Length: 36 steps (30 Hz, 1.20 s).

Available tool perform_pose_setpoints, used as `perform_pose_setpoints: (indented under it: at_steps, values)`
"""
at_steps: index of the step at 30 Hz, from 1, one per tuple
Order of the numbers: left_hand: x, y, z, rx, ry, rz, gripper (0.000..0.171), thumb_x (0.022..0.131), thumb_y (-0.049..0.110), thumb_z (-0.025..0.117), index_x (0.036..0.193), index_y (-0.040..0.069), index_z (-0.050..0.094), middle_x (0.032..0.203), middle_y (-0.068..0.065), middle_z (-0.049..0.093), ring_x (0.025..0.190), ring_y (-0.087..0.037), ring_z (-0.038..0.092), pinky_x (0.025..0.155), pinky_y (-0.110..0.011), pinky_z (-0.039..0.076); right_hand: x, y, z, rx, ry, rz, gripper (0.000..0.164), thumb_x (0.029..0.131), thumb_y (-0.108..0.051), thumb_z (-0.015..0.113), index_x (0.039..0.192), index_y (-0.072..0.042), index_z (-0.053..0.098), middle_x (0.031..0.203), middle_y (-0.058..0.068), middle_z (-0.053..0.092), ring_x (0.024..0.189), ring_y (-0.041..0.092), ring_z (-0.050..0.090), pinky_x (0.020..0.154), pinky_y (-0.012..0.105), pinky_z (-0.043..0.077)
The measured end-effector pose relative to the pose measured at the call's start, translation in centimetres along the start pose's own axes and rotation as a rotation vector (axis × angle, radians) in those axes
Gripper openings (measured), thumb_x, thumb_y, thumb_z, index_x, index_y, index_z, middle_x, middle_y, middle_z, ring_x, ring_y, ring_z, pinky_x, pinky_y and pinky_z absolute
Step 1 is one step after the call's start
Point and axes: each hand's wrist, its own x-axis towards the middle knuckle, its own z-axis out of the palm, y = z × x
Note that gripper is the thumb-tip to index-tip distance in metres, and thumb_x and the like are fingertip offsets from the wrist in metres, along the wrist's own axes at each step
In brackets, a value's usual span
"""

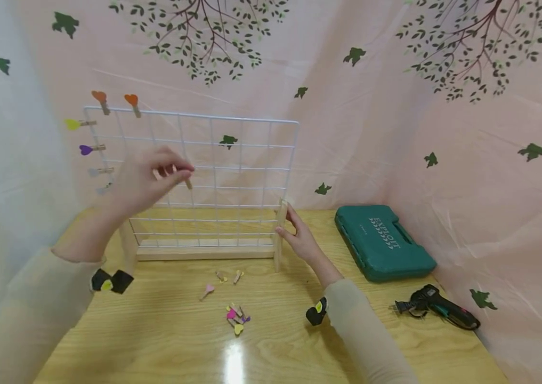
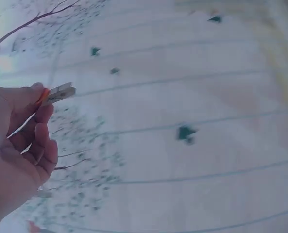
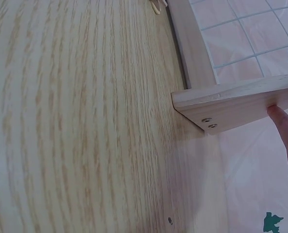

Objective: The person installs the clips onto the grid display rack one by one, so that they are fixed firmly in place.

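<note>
My left hand is raised before the white wire grid. Between thumb and index finger it pinches a small wooden clothespin with an orange end; its jaws point away from the palm. The grid stands upright in a wooden frame. My right hand holds the right post of this frame, thumb in front and fingers behind. Two orange heart clothespins are clipped to the grid's top edge at the left. Down its left edge sit a yellow heart clothespin, a purple one and paler ones.
On the wooden table lie a pink heart clothespin and a pile of colourful heart clothespins. A green tool case lies at the right, with a black glue gun nearer me. A pink leaf-patterned cloth hangs behind.
</note>
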Motion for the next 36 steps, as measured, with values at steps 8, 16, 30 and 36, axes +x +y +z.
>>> perform_pose_setpoints:
  at_steps: [8,16,30,36]
  values:
    - [6.6,1.0,-6.3,0.102,0.184,-0.108,0.026,0.081,0.033,0.063,0.094,0.011,0.067,0.087,0.006,0.057,0.082,-0.003,0.037,0.073,-0.021,0.030,0.1,0.2,0.0,0.032,0.002,-0.010,0.066,0.089,-0.008,0.053,0.143,-0.016,0.017,0.137,0.017,0.037,0.127,0.027,0.032,0.088,0.047,0.042]
    - [8.8,-0.1,-7.4,0.004,0.212,-0.237,0.023,0.077,0.030,0.067,0.094,0.013,0.066,0.084,0.011,0.065,0.096,-0.003,0.046,0.059,-0.012,0.040,0.0,0.4,0.0,0.023,0.000,-0.012,0.066,0.089,-0.009,0.053,0.143,-0.014,0.016,0.138,0.019,0.036,0.128,0.028,0.031,0.088,0.047,0.042]
    - [8.4,-1.4,-7.0,0.080,0.151,-0.349,0.031,0.078,0.040,0.064,0.094,0.013,0.065,0.095,0.004,0.060,0.099,-0.009,0.034,0.082,-0.030,0.033,0.1,0.3,0.2,0.023,-0.008,-0.032,0.066,0.089,-0.008,0.052,0.143,-0.013,0.016,0.137,0.016,0.038,0.127,0.028,0.032,0.088,0.045,0.043]
    - [8.4,-1.2,-6.7,0.096,0.110,-0.338,0.033,0.078,0.040,0.064,0.096,0.012,0.065,0.098,0.001,0.059,0.104,-0.016,0.035,0.086,-0.036,0.027,-0.1,0.1,0.0,0.013,-0.001,-0.017,0.066,0.089,-0.007,0.052,0.143,-0.012,0.015,0.137,0.017,0.037,0.127,0.029,0.031,0.089,0.044,0.042]
